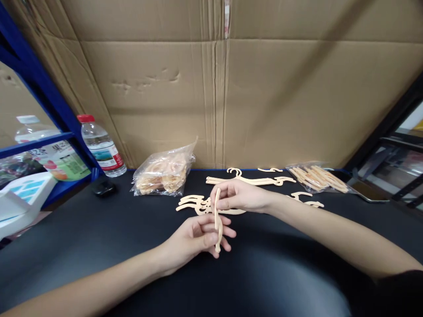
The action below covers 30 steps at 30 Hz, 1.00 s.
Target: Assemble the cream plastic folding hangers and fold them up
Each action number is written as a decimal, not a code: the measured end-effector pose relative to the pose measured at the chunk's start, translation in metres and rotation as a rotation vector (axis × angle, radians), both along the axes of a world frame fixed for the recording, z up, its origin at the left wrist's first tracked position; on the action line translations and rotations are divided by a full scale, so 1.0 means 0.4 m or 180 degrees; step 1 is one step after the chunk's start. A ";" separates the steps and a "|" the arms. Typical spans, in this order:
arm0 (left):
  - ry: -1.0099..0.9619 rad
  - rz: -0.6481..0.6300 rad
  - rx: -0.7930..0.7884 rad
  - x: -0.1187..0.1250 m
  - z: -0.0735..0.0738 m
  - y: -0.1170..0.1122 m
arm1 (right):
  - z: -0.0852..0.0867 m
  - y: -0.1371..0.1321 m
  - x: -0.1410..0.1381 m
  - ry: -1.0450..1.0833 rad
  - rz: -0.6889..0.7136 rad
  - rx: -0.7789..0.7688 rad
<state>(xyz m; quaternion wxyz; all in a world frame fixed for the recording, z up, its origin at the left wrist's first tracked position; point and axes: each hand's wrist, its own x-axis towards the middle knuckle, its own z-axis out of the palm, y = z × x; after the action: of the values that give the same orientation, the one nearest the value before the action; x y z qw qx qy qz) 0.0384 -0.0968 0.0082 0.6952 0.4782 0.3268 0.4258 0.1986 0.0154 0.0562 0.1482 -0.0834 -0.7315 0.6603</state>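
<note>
My left hand (pixel 196 237) pinches the lower end of a cream-coloured curved piece (pixel 219 237), which looks like a folding hanger part seen edge-on. Above it, my right hand (pixel 236 196) grips a slim upright strip (pixel 217 211) of the same colour between thumb and fingers. Strip and curved piece meet between the hands; whether they are joined I cannot tell. Partly hidden behind the hands, flat cream hanger pieces (pixel 191 200) lie on the black table. Just beyond is a hanger shape (pixel 257 181) with a hook (pixel 234 171).
A clear bag of cream parts (pixel 161 174) stands at the back left, and a bag of sticks (pixel 319 178) at the back right. Loose curved pieces (pixel 300 195) lie beside my right forearm. A red-capped bottle (pixel 104 149) and a black object (pixel 104 187) stand left. Cardboard (pixel 158 88) walls the back.
</note>
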 end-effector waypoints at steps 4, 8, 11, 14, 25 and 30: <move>0.0029 0.0331 -0.0055 -0.011 -0.010 0.004 | -0.006 0.067 0.046 -0.0254 -0.0307 0.0599; 0.0099 0.0562 -0.0086 -0.005 -0.021 -0.003 | -0.022 0.175 0.128 -0.1097 -0.1460 0.3000; 0.0125 0.0662 -0.0038 0.003 -0.024 -0.014 | -0.060 0.233 0.173 -0.1415 -0.1658 0.3363; 0.0165 0.0815 -0.0047 0.010 -0.022 -0.021 | -0.105 0.254 0.185 -0.1502 -0.1656 0.3364; 0.0350 0.1280 -0.0021 -0.001 -0.021 -0.012 | -0.073 0.233 0.219 -0.1163 -0.2394 0.3309; 0.0289 0.1535 -0.0027 -0.002 -0.007 -0.007 | -0.035 0.119 0.261 -0.0870 -0.2468 0.3409</move>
<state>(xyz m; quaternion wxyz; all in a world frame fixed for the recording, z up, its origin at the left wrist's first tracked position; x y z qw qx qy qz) 0.0378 -0.0996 0.0055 0.5600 0.4021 0.4642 0.5561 0.3028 0.0629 0.0421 0.3015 -0.3377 -0.8872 0.0892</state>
